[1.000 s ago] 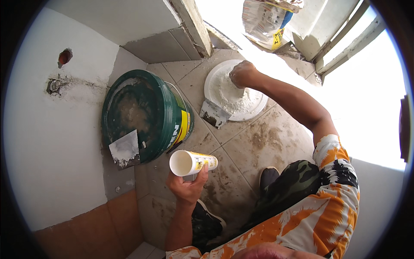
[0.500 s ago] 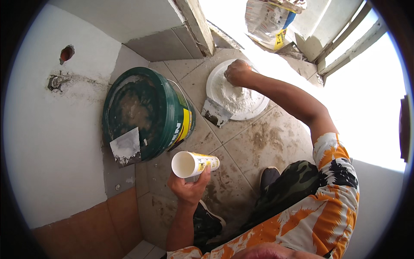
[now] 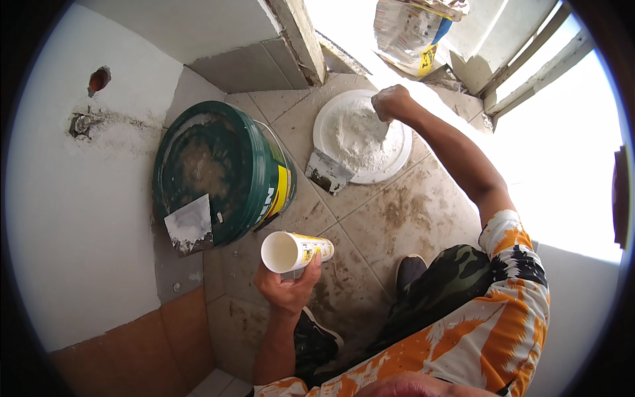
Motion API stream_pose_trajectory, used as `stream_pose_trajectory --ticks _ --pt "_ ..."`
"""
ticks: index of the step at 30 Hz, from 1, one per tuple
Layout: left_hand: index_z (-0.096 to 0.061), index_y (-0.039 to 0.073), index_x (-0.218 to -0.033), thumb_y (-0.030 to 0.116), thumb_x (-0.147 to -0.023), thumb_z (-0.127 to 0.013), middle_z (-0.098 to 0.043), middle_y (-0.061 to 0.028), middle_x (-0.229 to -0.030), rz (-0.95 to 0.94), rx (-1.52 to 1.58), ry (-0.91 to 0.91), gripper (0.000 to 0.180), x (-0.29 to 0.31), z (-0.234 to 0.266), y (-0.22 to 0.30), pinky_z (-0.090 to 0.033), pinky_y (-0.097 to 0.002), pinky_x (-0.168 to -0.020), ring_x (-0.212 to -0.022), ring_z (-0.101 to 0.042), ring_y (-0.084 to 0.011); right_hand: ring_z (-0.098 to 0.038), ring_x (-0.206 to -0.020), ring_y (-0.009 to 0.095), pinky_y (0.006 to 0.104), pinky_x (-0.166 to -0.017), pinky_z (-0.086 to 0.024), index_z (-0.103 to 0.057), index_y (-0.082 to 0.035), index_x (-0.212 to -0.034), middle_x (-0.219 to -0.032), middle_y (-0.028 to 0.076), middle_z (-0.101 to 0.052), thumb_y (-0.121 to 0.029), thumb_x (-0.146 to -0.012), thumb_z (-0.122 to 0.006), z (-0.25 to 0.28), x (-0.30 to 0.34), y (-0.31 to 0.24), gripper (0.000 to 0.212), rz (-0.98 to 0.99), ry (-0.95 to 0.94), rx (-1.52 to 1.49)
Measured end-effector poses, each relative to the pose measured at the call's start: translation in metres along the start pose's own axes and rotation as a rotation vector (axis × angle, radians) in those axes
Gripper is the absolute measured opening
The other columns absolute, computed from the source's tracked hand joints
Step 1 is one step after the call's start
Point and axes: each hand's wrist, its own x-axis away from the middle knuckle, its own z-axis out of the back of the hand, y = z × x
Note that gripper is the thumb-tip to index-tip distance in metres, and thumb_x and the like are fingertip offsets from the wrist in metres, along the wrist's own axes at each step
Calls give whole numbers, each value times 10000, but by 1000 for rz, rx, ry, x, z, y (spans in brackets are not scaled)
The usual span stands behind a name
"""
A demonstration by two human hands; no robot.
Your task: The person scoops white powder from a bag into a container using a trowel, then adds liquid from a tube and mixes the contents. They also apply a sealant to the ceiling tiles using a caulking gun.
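Observation:
My left hand (image 3: 286, 284) is closed around a white caulk cartridge (image 3: 281, 253) with a yellow printed label. The cartridge is tilted, and its wide open end faces up and left. My right hand (image 3: 391, 104) is closed in a fist above the far right part of a round white lid-like tray (image 3: 322, 132). White powdery paste (image 3: 360, 142) is spread over that tray. Whatever the right fist grips is mostly hidden; only a thin greyish edge shows below it, by the paste. A flat metal scraper blade (image 3: 329, 172) rests against the tray's near left rim.
Left of the tray stands a large green bucket (image 3: 192, 149) with a dusty lid. Another flat scraper (image 3: 190, 221) lies on that lid. A bag (image 3: 407, 36) stands by the doorway at the back. Stained tiles (image 3: 397, 212) cover the floor, and a white wall (image 3: 73, 198) rises at left.
My right hand has moved right across the tray, from over the paste toward the tray's far right rim. The left hand and the cartridge stay nearly in place.

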Motion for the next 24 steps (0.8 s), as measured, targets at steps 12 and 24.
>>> stream_pose_trajectory --ticks 12,24 --pt "-672 -73 -1069 58 -713 -870 -717 -166 -987 -34 -63 -22 428 -1 -2 -3 -590 -359 -782 -853 -721 -222 -737 -842 321 491 -590 -599 -768 -85 -1038 -976 121 -751 -192 -757 -746 -9 -34 -34 301 4 -72 14" --pt "-662 -74 -1080 58 -718 -871 -704 -157 -984 -29 -41 1 438 0 -5 -2 -589 -360 -774 -860 -719 -233 -705 -913 284 455 -698 -565 -724 -114 -1129 -1070 72 -726 -316 -879 -688 41 -55 -96 324 -20 -242 -16"
